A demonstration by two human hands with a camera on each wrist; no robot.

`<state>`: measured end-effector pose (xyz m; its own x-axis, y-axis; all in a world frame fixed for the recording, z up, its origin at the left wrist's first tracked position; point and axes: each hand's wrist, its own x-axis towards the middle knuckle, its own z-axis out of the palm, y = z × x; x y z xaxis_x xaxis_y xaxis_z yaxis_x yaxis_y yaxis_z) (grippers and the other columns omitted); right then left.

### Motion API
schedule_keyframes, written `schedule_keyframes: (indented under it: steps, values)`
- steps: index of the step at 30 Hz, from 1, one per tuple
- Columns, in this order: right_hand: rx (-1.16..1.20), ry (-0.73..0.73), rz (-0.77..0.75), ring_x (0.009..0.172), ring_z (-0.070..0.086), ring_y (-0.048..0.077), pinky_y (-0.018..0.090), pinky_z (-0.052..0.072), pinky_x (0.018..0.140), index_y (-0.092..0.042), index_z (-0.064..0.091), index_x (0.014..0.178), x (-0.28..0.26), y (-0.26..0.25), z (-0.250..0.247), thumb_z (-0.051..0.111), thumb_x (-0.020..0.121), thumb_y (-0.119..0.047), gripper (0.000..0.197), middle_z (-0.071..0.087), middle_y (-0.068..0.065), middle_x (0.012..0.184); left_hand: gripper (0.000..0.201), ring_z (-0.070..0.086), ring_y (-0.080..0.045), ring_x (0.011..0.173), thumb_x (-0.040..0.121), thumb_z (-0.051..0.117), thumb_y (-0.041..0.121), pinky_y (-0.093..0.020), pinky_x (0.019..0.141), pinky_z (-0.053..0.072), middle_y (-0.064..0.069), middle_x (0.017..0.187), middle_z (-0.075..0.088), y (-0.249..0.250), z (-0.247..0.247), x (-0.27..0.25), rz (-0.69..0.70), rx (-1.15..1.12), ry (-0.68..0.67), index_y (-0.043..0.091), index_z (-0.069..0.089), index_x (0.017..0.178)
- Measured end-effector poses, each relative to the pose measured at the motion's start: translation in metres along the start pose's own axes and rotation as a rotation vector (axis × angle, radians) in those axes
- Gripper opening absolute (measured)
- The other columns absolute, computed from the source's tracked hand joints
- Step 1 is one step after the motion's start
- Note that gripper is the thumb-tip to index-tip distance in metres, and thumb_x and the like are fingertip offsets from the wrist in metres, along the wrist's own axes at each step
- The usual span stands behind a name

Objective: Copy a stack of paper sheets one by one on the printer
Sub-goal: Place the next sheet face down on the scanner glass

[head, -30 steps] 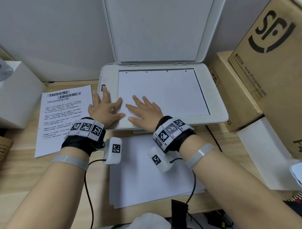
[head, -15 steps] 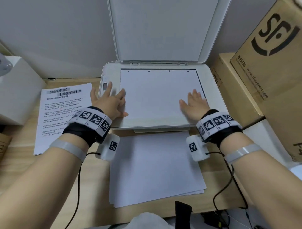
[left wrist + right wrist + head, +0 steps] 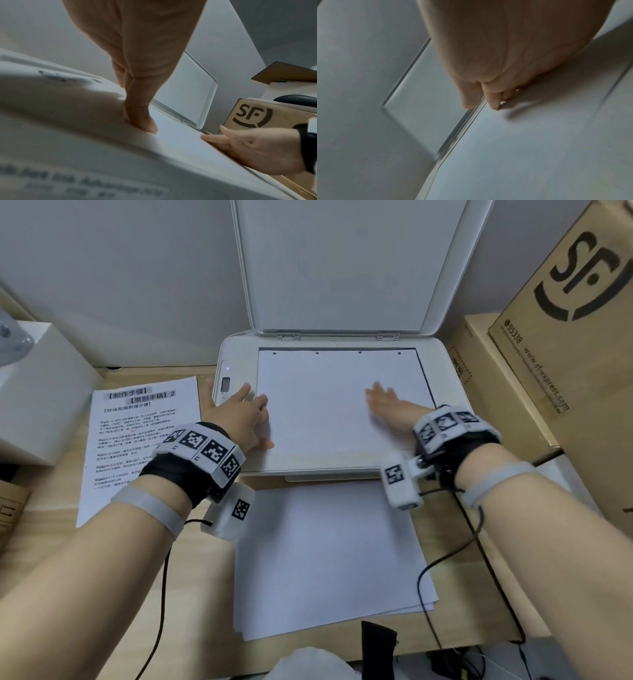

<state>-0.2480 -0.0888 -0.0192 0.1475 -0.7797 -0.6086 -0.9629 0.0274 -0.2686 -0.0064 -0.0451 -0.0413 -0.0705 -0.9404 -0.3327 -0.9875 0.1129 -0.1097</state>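
The white printer [image 3: 236, 350] stands at the back of the desk with its lid [image 3: 342, 261] raised upright. A white sheet [image 3: 329, 398] lies face down on the scanner glass. My left hand [image 3: 245, 414] lies flat with straight fingers on the sheet's left edge and the printer's frame; its thumb [image 3: 142, 121] presses the surface. My right hand [image 3: 387, 404] rests flat on the sheet's right part, fingers [image 3: 493, 100] straight and together. A stack of blank sheets [image 3: 329, 556] lies on the desk in front of the printer. A printed sheet [image 3: 137, 446] lies to the left.
Large cardboard boxes [image 3: 565, 344] crowd the printer's right side. A white box [image 3: 37, 392] stands at the far left. The printer's small button panel [image 3: 225, 383] sits just beyond my left fingers. Cables [image 3: 442, 570] trail from both wrists over the wooden desk [image 3: 68, 559].
My right hand slid from the sheet's left front across to its right side, then a little further onto the sheet. My left hand stayed at the left edge.
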Motion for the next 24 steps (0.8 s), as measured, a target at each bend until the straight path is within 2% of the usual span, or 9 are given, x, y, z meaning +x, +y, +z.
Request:
schedule_keyframes:
  steps: [2, 5, 7, 10, 12, 14, 16, 18, 24]
  values:
    - [0.055, 0.029, 0.121, 0.146, -0.007, 0.026, 0.040, 0.001, 0.118, -0.005, 0.000, 0.150, -0.001, 0.023, -0.015, 0.015, 0.105, -0.019, 0.049, -0.008, 0.007, 0.158, 0.067, 0.002, -0.008, 0.147, 0.088, 0.047, 0.059, -0.064, 0.109, -0.007, 0.019, 0.155, 0.017, 0.000, -0.003, -0.001, -0.005, 0.031, -0.012, 0.029, 0.031, 0.146]
    - [0.155, 0.077, 0.147, 0.146, 0.005, 0.023, 0.033, 0.007, 0.118, -0.008, 0.010, 0.150, -0.004, 0.018, -0.032, 0.022, 0.102, -0.041, 0.059, 0.005, 0.007, 0.159, 0.067, 0.003, -0.008, 0.146, 0.089, 0.048, 0.058, -0.065, 0.109, -0.005, 0.018, 0.154, 0.019, 0.002, -0.008, 0.000, 0.001, 0.064, -0.035, 0.028, 0.031, 0.146]
    - [0.145, 0.088, 0.055, 0.146, 0.003, 0.024, 0.034, 0.005, 0.117, -0.007, 0.008, 0.150, 0.001, -0.013, -0.036, 0.024, 0.102, -0.040, 0.060, 0.002, 0.009, 0.159, 0.071, 0.002, -0.008, 0.146, 0.086, 0.051, 0.060, -0.065, 0.109, -0.006, 0.018, 0.154, 0.020, 0.002, -0.009, 0.002, 0.001, 0.030, -0.052, 0.027, 0.031, 0.146]
    - [0.087, 0.021, -0.116, 0.146, -0.004, 0.027, 0.037, 0.002, 0.117, -0.010, 0.005, 0.150, 0.012, -0.084, -0.029, 0.020, 0.103, -0.039, 0.058, -0.005, 0.009, 0.158, 0.073, 0.001, -0.006, 0.146, 0.084, 0.055, 0.060, -0.061, 0.109, -0.011, 0.017, 0.155, 0.019, -0.003, -0.006, 0.003, -0.018, -0.049, -0.047, 0.029, 0.031, 0.145]
    - [0.005, -0.043, -0.192, 0.146, -0.002, 0.029, 0.039, 0.003, 0.116, -0.012, 0.004, 0.151, 0.018, -0.124, -0.017, 0.014, 0.103, -0.042, 0.058, -0.004, 0.008, 0.158, 0.074, 0.005, -0.006, 0.146, 0.083, 0.058, 0.058, -0.059, 0.110, -0.011, 0.013, 0.156, 0.019, -0.006, -0.004, 0.001, -0.032, -0.116, -0.031, 0.032, 0.030, 0.146]
    - [-0.029, -0.092, -0.228, 0.146, 0.002, 0.029, 0.038, 0.005, 0.116, -0.012, 0.006, 0.151, 0.026, -0.141, -0.005, 0.012, 0.102, -0.043, 0.058, -0.001, 0.008, 0.159, 0.079, 0.012, -0.010, 0.146, 0.083, 0.060, 0.055, -0.056, 0.111, -0.011, 0.005, 0.156, 0.020, -0.007, -0.003, -0.002, -0.048, -0.165, -0.020, 0.033, 0.024, 0.148]
    - [0.054, -0.119, -0.226, 0.146, 0.002, 0.027, 0.036, 0.006, 0.115, -0.011, 0.008, 0.151, 0.031, -0.135, 0.001, 0.017, 0.102, -0.042, 0.058, 0.001, 0.008, 0.159, 0.081, 0.011, -0.009, 0.146, 0.082, 0.061, 0.056, -0.055, 0.111, -0.012, 0.003, 0.155, 0.022, -0.008, -0.001, -0.001, -0.051, -0.180, -0.014, 0.034, 0.021, 0.149]
    - [0.135, -0.084, -0.185, 0.146, 0.001, 0.026, 0.038, 0.004, 0.116, -0.013, 0.007, 0.151, 0.034, -0.113, -0.001, 0.020, 0.102, -0.043, 0.059, -0.001, 0.007, 0.159, 0.074, 0.004, -0.005, 0.146, 0.081, 0.062, 0.057, -0.056, 0.110, -0.012, 0.008, 0.153, 0.025, -0.008, 0.003, 0.002, -0.041, -0.195, -0.008, 0.035, 0.031, 0.144]
    - [0.328, 0.174, 0.132, 0.145, 0.009, 0.024, 0.035, 0.008, 0.116, -0.009, 0.011, 0.150, 0.037, -0.012, -0.035, 0.024, 0.102, -0.044, 0.061, 0.008, 0.008, 0.158, 0.064, 0.004, -0.006, 0.146, 0.080, 0.062, 0.057, -0.059, 0.109, -0.011, 0.012, 0.153, 0.028, -0.009, 0.007, 0.006, -0.045, -0.196, -0.025, 0.031, 0.040, 0.134]
